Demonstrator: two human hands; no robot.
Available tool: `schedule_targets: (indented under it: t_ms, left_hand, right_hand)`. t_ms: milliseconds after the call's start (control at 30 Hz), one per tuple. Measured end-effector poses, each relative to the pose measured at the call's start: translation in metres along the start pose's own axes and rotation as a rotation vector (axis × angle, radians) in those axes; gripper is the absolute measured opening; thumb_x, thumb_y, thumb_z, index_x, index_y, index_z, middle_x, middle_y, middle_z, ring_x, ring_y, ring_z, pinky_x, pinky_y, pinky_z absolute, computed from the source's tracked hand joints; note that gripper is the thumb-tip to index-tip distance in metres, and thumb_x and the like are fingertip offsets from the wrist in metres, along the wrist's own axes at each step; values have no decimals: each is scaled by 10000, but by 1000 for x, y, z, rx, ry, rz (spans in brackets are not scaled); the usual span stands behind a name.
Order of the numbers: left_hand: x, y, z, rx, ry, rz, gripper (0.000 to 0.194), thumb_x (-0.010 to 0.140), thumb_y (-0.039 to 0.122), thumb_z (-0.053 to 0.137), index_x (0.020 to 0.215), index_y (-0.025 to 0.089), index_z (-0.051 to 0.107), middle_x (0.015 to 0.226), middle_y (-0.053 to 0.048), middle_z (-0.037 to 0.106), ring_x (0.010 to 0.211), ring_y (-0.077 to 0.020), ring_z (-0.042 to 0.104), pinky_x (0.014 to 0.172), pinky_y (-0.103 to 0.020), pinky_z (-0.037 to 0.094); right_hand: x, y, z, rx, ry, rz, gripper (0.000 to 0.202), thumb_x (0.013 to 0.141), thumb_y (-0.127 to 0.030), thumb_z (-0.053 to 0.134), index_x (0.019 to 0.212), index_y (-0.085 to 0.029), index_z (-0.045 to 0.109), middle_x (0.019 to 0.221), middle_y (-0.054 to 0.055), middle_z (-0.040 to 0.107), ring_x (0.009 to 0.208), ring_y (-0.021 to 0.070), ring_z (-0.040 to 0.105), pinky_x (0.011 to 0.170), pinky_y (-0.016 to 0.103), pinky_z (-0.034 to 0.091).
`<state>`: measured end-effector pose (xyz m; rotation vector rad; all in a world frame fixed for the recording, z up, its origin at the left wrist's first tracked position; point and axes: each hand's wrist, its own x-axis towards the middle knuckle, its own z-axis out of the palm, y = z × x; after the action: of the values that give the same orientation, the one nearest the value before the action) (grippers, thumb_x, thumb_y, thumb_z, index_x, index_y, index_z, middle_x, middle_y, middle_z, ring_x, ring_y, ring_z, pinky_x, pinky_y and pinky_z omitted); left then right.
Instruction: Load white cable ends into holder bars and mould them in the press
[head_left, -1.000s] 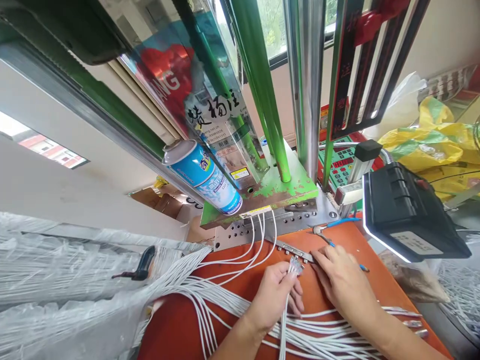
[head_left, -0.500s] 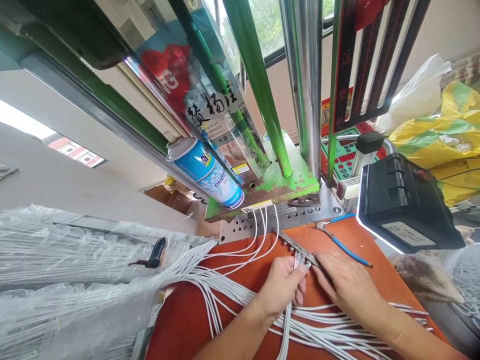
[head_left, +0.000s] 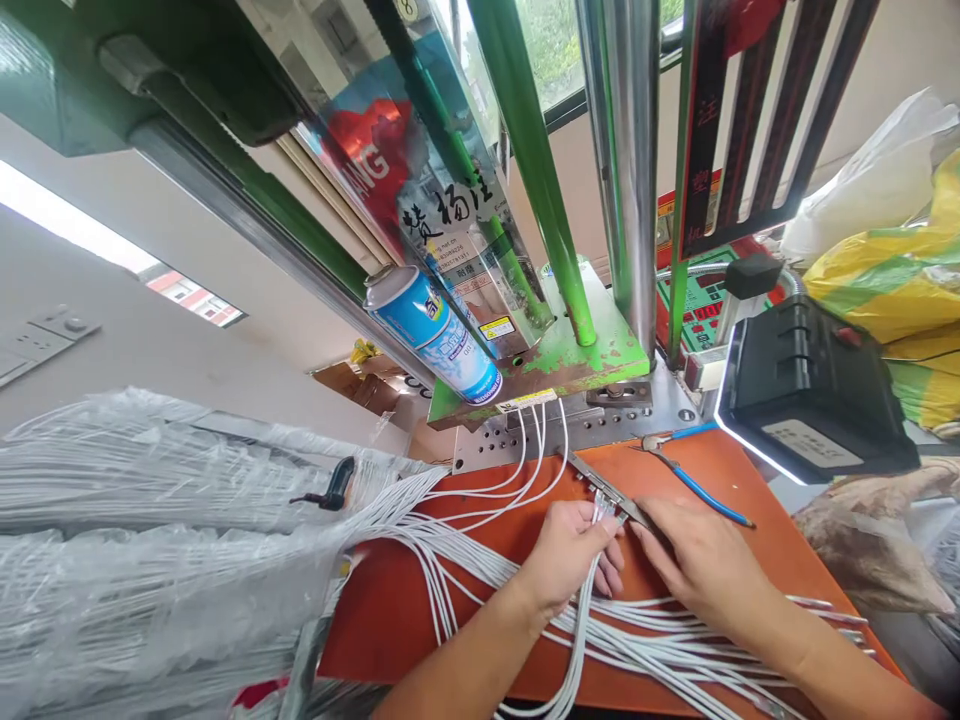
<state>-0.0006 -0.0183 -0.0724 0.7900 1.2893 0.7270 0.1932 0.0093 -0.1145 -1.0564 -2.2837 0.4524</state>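
Over the orange work surface, my left hand is closed, pinching the ends of several white cables against a narrow metal bar. Small connectors on the cable ends sit along the bar's lower right part. My right hand is closed around the near right end of that bar; its fingertips are partly hidden. A bundle of more white cables runs beneath both hands to the right. Several cables loop up to the machine's front edge.
Blue-handled pliers lie behind my right hand. A spray can leans on the green machine plate. A black lamp-like box stands right. Plastic-wrapped cable bundles fill the left, with a black-handled tool on them.
The view has shifted a little, so the scene sits further right. Both hands stay at the metal bar. The cables hanging below my left hand now curve more to the left.
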Motion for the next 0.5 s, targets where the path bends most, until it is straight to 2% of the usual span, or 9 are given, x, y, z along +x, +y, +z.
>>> schedule_targets:
  t_ms: [67,167,367,500]
  left_hand:
    - [1,1,-6,-22,-55,-29,570,735,659,758,875,135,582,686,-61,680,477,-147,640,423,-218,477]
    - [2,2,-12,-47,-92,-67,547,730,638,761,854,147,555,680,-77,694,483,-170,661,436,-232,498]
    - [5,-1,-11,-80,-49,-38,500,776,617,705,850,147,551,635,-76,685,434,-156,626,411,-218,469]
    - [7,-3,-10,-70,-37,-48,525,757,648,702,847,154,550,608,-68,673,411,-160,606,394,-227,458]
  right_hand:
    - [1,0,-3,46,45,53,242,1081,-322,413,1040,-213,625,883,44,713,769,205,677,684,325,471]
    - [1,0,-5,79,60,66,253,1087,-327,410,1031,-221,633,908,47,727,784,201,684,704,321,481]
    - [-1,2,0,34,16,8,256,1093,-320,394,1078,-205,623,903,68,719,815,230,693,702,340,475]
    - [-2,4,2,43,-14,-29,246,1092,-300,390,1026,-207,609,870,65,695,804,234,677,725,355,478]
